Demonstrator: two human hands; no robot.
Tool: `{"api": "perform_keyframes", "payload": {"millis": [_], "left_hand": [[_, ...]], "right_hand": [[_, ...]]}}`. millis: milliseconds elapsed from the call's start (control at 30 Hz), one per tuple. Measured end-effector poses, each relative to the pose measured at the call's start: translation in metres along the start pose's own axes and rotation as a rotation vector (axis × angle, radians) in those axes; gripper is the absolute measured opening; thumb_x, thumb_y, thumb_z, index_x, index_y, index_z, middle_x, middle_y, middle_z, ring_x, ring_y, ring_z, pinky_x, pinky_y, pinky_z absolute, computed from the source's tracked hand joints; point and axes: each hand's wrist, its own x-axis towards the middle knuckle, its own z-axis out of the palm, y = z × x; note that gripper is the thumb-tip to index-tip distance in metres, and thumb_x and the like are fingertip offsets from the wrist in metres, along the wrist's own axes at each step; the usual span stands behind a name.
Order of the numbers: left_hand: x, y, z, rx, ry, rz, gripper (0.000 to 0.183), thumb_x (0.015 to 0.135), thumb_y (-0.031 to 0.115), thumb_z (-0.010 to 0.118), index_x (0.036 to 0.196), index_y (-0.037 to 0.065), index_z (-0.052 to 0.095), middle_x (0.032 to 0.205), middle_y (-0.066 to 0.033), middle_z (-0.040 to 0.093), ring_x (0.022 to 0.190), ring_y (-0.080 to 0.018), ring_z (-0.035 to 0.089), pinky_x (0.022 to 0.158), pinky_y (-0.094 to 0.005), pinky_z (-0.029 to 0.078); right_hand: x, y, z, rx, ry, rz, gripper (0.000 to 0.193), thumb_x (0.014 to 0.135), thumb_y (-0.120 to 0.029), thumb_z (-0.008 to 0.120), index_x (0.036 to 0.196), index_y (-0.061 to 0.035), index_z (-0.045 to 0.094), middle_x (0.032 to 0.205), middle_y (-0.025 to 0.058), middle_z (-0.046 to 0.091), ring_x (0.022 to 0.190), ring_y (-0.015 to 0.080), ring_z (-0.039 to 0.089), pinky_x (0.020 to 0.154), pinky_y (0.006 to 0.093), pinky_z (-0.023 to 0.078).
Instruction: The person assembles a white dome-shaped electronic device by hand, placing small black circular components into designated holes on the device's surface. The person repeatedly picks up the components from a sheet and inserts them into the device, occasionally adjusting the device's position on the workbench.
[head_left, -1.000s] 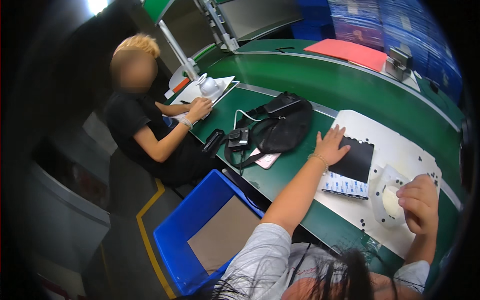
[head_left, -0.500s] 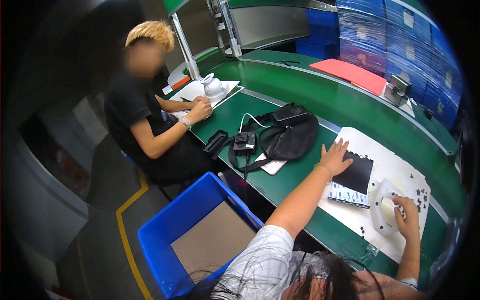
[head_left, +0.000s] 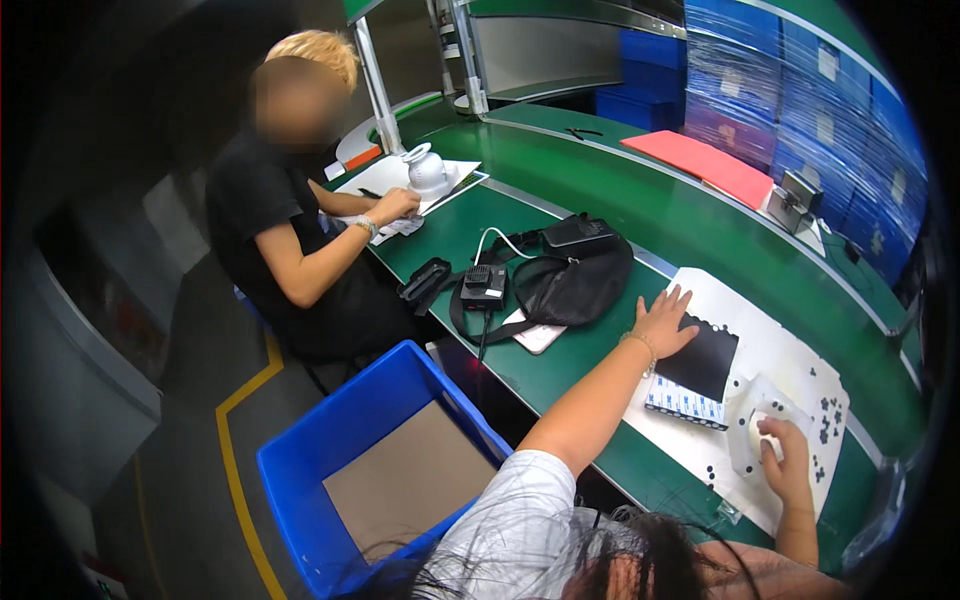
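Note:
My left hand lies with its fingers spread at the upper left edge of a black sheet whose far edge is scalloped with round cut-outs. Partly under that sheet is a white backing with blue print. My right hand curls its thumb and fingers at a white rounded plastic part dotted with black spots. Its hidden fingertips leave the exact grip unclear. Beneath these things is a large white sheet, with small black round pads scattered on its right side.
A blue bin stands at the left by the green bench. Beyond my left hand are a black waist bag, a cabled black device and a phone. A co-worker sits by a white rounded part.
The whole view has shifted slightly. My left hand stays spread on the black sheet and my right hand stays at the white part. The co-worker's hands have lowered toward the bench.

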Motion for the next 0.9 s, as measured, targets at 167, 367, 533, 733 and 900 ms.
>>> {"api": "perform_keyframes", "payload": {"millis": [167, 367, 533, 733, 900], "left_hand": [[0.004, -0.001, 0.003, 0.033, 0.010, 0.007, 0.067, 0.084, 0.045, 0.046, 0.139, 0.013, 0.023, 0.146, -0.0110, 0.018, 0.134, -0.0287, 0.017, 0.103, -0.0585, 0.009], [0.008, 0.004, 0.006, 0.052, -0.015, 0.008, 0.064, 0.086, 0.046, 0.042, 0.138, 0.013, 0.024, 0.145, -0.0119, 0.021, 0.134, -0.0279, 0.018, 0.104, -0.0562, 0.007], [0.009, -0.003, 0.006, 0.048, -0.021, -0.003, 0.066, 0.086, 0.047, 0.043, 0.138, 0.011, 0.025, 0.143, -0.0122, 0.025, 0.133, -0.0266, 0.020, 0.104, -0.0548, 0.007], [0.007, -0.009, 0.000, 0.049, -0.036, 0.043, 0.083, 0.075, 0.049, 0.058, 0.138, 0.007, 0.023, 0.141, -0.0150, 0.028, 0.133, -0.0299, 0.020, 0.103, -0.0557, 0.007], [0.009, -0.002, -0.003, -0.013, -0.062, 0.055, 0.090, 0.070, 0.046, 0.065, 0.137, 0.003, 0.022, 0.139, -0.0204, 0.028, 0.133, -0.0322, 0.019, 0.104, -0.0519, 0.005]], "right_hand": [[0.001, 0.002, 0.013, 0.008, -0.081, 0.011, 0.027, 0.068, 0.000, 0.056, 0.094, -0.0025, 0.057, 0.088, 0.0146, 0.060, 0.081, 0.0322, 0.057, 0.072, 0.0386, 0.044], [-0.004, 0.007, 0.009, -0.002, -0.077, -0.099, 0.026, 0.065, 0.002, 0.057, 0.090, -0.0030, 0.058, 0.085, 0.0125, 0.060, 0.077, 0.0300, 0.057, 0.069, 0.0375, 0.044], [0.000, 0.008, 0.006, 0.095, -0.039, -0.142, 0.026, 0.064, 0.001, 0.058, 0.089, -0.0053, 0.059, 0.084, 0.0096, 0.060, 0.076, 0.0284, 0.056, 0.068, 0.0373, 0.044], [-0.003, 0.015, -0.002, 0.158, -0.113, -0.156, 0.026, 0.068, -0.004, 0.060, 0.094, -0.0081, 0.060, 0.089, 0.0056, 0.061, 0.083, 0.0235, 0.058, 0.074, 0.0352, 0.045], [-0.009, 0.020, -0.003, 0.153, -0.111, -0.175, 0.026, 0.071, -0.007, 0.060, 0.097, -0.0096, 0.061, 0.095, 0.0028, 0.061, 0.087, 0.0218, 0.058, 0.076, 0.0344, 0.045]]}}
